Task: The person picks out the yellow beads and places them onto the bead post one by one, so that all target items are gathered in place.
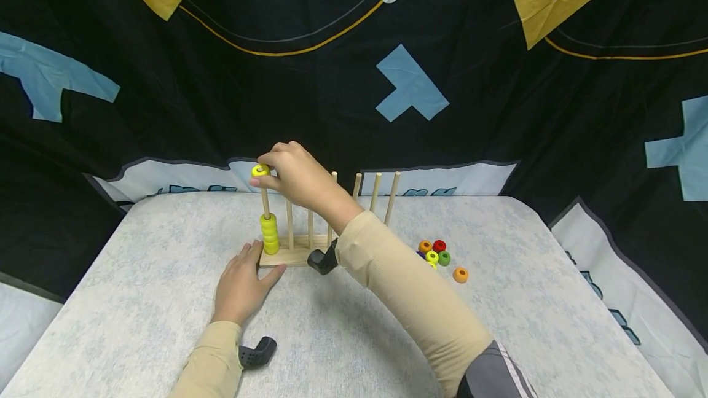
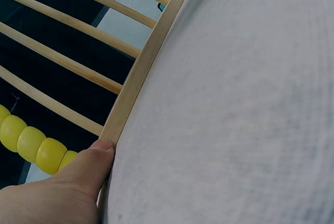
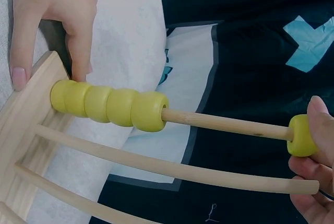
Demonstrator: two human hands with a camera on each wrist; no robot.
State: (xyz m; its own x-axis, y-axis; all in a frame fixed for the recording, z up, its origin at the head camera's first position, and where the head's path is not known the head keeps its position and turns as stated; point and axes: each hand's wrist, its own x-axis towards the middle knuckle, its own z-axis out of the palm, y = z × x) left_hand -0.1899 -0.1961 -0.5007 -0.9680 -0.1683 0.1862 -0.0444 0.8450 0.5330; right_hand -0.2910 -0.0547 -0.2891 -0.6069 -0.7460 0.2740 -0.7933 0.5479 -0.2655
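My right hand (image 1: 301,177) pinches a yellow bead (image 3: 298,136) between thumb and fingers at the top of the leftmost wooden peg (image 3: 224,123). The peg's tip sits inside this bead. Lower on the same peg, several yellow beads (image 1: 269,235) are stacked against the wooden base (image 1: 294,257), with bare peg between them and the held bead. My left hand (image 1: 240,287) holds the base's left end, thumb on the front edge and fingers along the side. The other pegs, such as the second one (image 3: 182,169), stand bare where they show; my right arm hides parts of them.
Right of the base, loose beads lie on the cloth-covered table (image 1: 553,300): an orange bead (image 1: 460,274) apart, and a cluster with a red bead (image 1: 439,246), a green bead (image 1: 444,258) and yellow ones. A black patterned curtain (image 1: 310,103) hangs behind.
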